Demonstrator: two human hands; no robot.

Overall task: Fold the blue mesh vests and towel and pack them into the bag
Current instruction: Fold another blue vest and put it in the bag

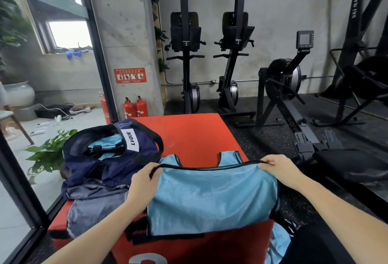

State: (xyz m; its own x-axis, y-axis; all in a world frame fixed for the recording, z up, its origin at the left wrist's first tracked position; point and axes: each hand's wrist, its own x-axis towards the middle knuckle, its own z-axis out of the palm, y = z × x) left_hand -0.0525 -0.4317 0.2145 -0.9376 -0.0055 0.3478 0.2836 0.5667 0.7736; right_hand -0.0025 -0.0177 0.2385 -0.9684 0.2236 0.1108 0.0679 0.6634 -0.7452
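The vest (212, 196) covers much of the red box (195, 137) top, so what lies under it cannot be seen, and its near edge hangs over the box front. More light blue mesh (277, 244) shows at the lower right, partly hidden behind a dark shape at the frame edge; whether it is another vest cannot be told. A white mark on the box front is cut off by the bottom of the frame.

The left hand (142, 181) pinches the vest's black-trimmed top edge at its left end, and the right hand (277, 169) pinches the same edge at the right end, with the edge stretched between them.

The bag (109, 158), navy with a white label, sits open on the left of the box, with blue cloth (107, 144) visible inside. A grey-blue towel (92, 207) lies crumpled in front of it, just beside the vest.

The box stands on dark speckled gym flooring by a concrete wall. Rowers (289, 87) and upright machines (186, 64) stand beyond it, two extinguishers (135, 107) sit at a pillar, and a plant (50, 152) grows behind glass on the left.
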